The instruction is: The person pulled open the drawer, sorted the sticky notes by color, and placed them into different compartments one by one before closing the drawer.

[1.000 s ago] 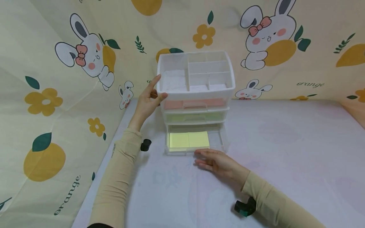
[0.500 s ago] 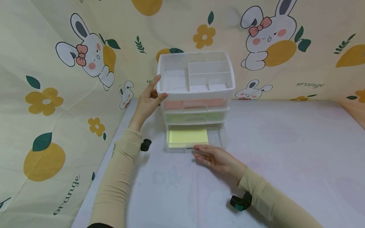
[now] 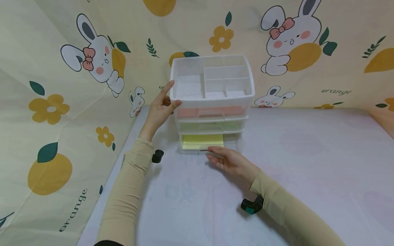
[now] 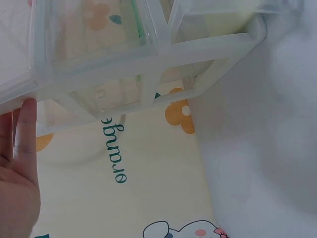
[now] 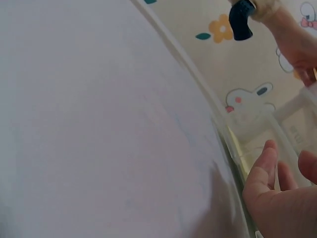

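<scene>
A white drawer organizer (image 3: 212, 101) stands against the patterned backdrop, its top tray split into compartments. My left hand (image 3: 158, 114) holds its upper left corner, thumb on the front and a finger at the rim. Only part of that hand shows in the left wrist view, against the organizer's frame (image 4: 163, 54). The clear bottom drawer (image 3: 233, 141) is partly pulled out, with yellow paper pads (image 3: 203, 140) lying in its left part. My right hand (image 3: 232, 162) touches the drawer's front near the handle with relaxed fingers; in the right wrist view its fingers (image 5: 262, 166) lie against the drawer.
Two closed drawers sit above the bottom one, a pink-filled drawer (image 3: 187, 112) and a green-filled drawer (image 3: 187, 127). Black wrist devices (image 3: 252, 205) show beside both sleeves. The white table (image 3: 307, 164) meets a fabric backdrop (image 3: 191, 27) at the back and left.
The bottom drawer has slid inward, hiding more of the yellow pads, and my right hand has moved forward with it. My left hand has kept its place on the organizer.
</scene>
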Available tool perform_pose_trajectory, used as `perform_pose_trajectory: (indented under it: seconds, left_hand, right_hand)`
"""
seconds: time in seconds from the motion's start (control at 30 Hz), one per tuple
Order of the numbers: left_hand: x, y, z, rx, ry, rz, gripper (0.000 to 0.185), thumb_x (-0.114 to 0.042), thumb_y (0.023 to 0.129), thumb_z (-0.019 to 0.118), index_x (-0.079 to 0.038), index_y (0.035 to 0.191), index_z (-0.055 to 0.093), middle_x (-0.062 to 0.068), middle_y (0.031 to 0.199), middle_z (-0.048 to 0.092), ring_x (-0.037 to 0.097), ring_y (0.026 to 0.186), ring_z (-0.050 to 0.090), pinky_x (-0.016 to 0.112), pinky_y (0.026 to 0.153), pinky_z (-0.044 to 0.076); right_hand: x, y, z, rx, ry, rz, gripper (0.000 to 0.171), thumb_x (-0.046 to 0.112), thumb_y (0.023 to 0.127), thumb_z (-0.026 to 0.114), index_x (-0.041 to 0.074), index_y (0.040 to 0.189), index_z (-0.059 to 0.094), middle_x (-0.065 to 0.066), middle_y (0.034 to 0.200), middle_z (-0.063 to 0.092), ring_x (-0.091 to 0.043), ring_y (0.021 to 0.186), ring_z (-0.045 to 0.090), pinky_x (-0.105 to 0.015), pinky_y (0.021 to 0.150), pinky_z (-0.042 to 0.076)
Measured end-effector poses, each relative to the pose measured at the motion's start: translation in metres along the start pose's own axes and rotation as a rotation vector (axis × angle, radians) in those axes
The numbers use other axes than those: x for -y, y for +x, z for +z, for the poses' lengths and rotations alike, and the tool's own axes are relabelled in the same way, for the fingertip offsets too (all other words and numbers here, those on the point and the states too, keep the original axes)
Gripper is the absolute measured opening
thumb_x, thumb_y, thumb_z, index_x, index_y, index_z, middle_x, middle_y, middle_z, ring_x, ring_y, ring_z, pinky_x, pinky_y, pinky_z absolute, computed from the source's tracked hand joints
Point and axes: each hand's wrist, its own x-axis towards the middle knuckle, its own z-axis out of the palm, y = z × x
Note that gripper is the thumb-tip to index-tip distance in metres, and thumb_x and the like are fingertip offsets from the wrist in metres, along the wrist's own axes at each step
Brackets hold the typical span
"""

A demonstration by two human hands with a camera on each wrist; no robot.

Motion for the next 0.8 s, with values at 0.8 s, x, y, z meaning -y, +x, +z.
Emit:
perform_pose_trajectory:
  seconds: [0.8]
  left_hand:
    - [0.001, 0.001, 0.0, 0.0, -0.021, 0.0, 0.067, -0.04, 0.086, 0.061, -0.032, 0.145, 0.031, 0.0, 0.081, 0.049, 0.015, 0.076, 0.055, 0.021, 0.069, 0.051]
  right_hand:
    - [0.022, 0.033, -0.006, -0.078, 0.034, -0.011, 0.021, 0.017, 0.1, 0.042, 0.009, 0.118, 0.048, -0.002, 0.103, 0.054, -0.009, 0.086, 0.059, -0.015, 0.076, 0.05]
